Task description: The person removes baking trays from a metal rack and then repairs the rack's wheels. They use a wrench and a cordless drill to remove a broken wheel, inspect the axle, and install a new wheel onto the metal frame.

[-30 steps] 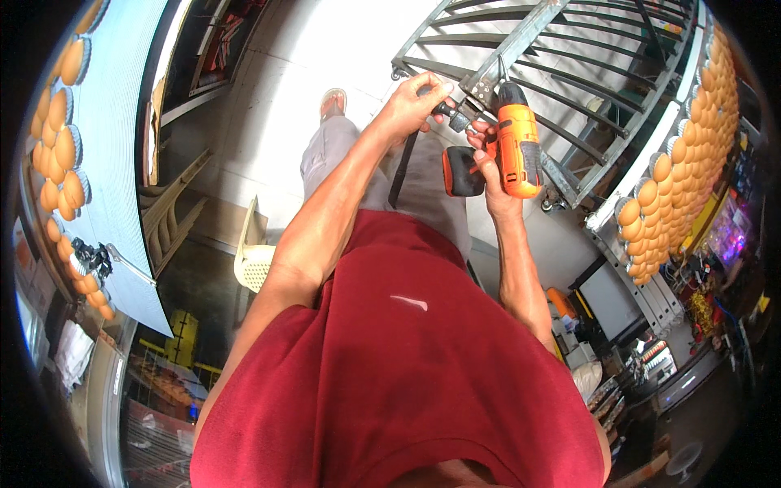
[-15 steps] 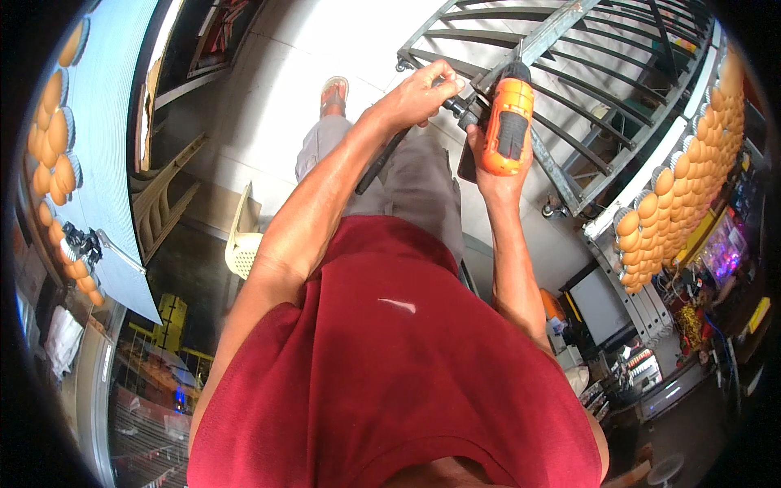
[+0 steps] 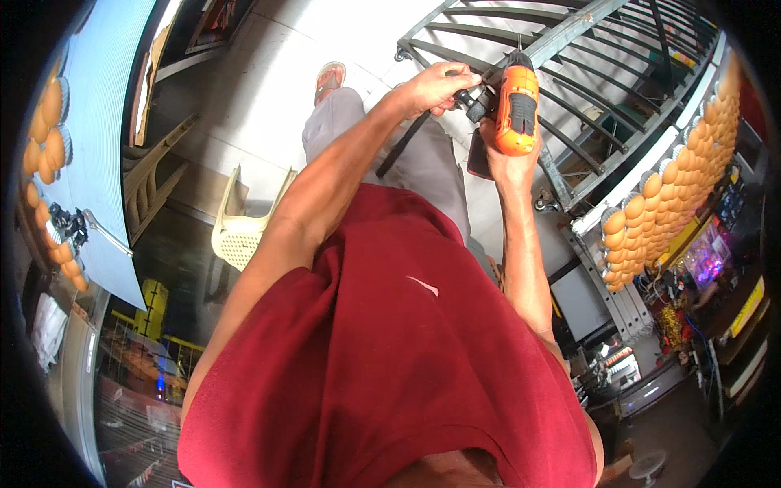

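Note:
My right hand [image 3: 511, 163] is wrapped round an orange and black cordless drill [image 3: 518, 110], its slim bit pointing away from me. Left of the drill sits a black knobbed piece [image 3: 473, 106], and I cannot tell whether it is fixed to the drill. My left hand [image 3: 431, 89] is closed in a pinch beside that piece; what lies between its fingertips is too small to name. Below the left hand a long black bar [image 3: 401, 146] slants across my trousers. A dark flat block [image 3: 478, 156], perhaps the drill's battery, shows beside my right wrist.
A grey metal frame with curved slats [image 3: 561, 41] stands on casters just beyond the drill. A pale plastic chair [image 3: 238, 232] is at my left. Rows of orange-brown rounded things [image 3: 663, 211] line the right side, and a light blue panel [image 3: 98, 154] stands far left.
My view has turned slightly, showing more of the chair. Both hands and the drill sit a little further right in the picture. The left hand remains pinched near the black piece.

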{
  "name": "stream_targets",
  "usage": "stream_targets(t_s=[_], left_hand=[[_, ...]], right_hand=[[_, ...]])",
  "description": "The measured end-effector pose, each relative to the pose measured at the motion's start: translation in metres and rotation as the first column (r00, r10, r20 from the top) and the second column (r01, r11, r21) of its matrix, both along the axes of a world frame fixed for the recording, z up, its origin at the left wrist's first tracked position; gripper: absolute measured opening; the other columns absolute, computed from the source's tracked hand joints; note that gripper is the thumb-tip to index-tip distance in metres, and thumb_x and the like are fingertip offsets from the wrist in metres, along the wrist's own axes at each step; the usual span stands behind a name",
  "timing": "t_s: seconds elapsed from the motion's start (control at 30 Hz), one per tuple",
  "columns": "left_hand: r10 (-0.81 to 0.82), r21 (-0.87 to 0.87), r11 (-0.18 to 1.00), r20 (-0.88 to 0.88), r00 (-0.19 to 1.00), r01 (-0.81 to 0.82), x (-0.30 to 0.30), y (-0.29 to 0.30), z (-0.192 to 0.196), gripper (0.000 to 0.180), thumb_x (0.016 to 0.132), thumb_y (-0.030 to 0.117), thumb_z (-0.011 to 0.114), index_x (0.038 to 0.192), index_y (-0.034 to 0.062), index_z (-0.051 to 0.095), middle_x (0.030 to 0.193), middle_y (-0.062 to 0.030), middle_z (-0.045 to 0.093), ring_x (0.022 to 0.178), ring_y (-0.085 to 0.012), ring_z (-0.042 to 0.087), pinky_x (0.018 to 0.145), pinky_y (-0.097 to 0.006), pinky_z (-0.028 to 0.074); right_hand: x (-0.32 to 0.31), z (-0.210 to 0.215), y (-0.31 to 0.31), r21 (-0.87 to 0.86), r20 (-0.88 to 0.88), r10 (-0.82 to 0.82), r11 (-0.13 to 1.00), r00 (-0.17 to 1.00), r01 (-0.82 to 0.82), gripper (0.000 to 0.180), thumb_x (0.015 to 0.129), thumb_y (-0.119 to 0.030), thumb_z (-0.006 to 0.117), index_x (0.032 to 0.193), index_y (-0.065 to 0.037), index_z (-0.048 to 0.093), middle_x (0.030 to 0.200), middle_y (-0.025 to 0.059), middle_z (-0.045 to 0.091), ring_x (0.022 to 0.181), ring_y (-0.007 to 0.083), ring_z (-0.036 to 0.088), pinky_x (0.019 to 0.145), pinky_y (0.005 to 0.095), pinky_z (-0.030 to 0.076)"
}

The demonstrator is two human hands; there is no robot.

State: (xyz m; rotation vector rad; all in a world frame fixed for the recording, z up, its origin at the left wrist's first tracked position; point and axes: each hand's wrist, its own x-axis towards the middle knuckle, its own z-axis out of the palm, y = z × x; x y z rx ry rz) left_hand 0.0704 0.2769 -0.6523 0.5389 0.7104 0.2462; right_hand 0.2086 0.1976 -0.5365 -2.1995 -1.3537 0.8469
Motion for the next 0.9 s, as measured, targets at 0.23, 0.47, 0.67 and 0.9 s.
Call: stream_targets(t_s=[0.23,0.47,0.67,0.9], left_hand=[[0.063,0.450,0.893,-0.118,0.991,-0.003,-0.003,0.010,-0.010,0.038,0.097,0.041,0.060,0.084,0.0052,0.058,0.064,-0.0047,0.050,0.061,-0.0135,0.050,0.058,-0.031,0.042],[0.197,0.558,0.807,0.053,0.979,-0.192,-0.004,0.005,-0.014,0.025,0.099,0.023,0.056,0.085,0.0023,0.054,0.076,0.0000,0.047,0.073,-0.0104,0.045,0.069,-0.029,0.040],[0.167,0.370,0.920,-0.075,0.983,-0.129,0.007,0.001,-0.017,0.035,0.101,0.038,0.055,0.092,0.0041,0.058,0.073,-0.0017,0.053,0.060,-0.0109,0.051,0.058,-0.030,0.046],[0.271,-0.151,0.954,0.056,0.961,-0.260,0.016,-0.014,-0.028,0.037,0.103,0.048,0.048,0.103,0.0112,0.052,0.082,-0.0032,0.052,0.059,-0.0109,0.051,0.047,-0.029,0.045]], right_hand=[[0.003,-0.021,-0.012,0.017,-0.091,-0.071,0.997,0.993,0.072,0.042,0.076,-0.003,0.071,0.116,-0.002,0.058,0.094,0.0064,0.063,0.087,0.0208,0.063,0.081,0.0361,0.053],[-0.003,-0.009,0.004,-0.007,-0.017,-0.030,1.000,0.999,0.030,0.043,0.076,-0.003,0.071,0.116,-0.002,0.058,0.095,0.0066,0.063,0.084,0.0203,0.064,0.080,0.0354,0.053],[-0.003,0.000,0.016,0.056,0.016,0.031,0.998,0.999,-0.032,0.042,0.077,-0.008,0.072,0.116,-0.004,0.058,0.095,0.0130,0.068,0.086,0.0284,0.068,0.080,0.0387,0.053],[0.004,0.005,0.020,-0.094,-0.026,0.027,0.995,0.999,-0.029,0.043,0.075,-0.010,0.073,0.115,-0.003,0.058,0.096,0.0180,0.070,0.092,0.0372,0.070,0.082,0.0418,0.054]])
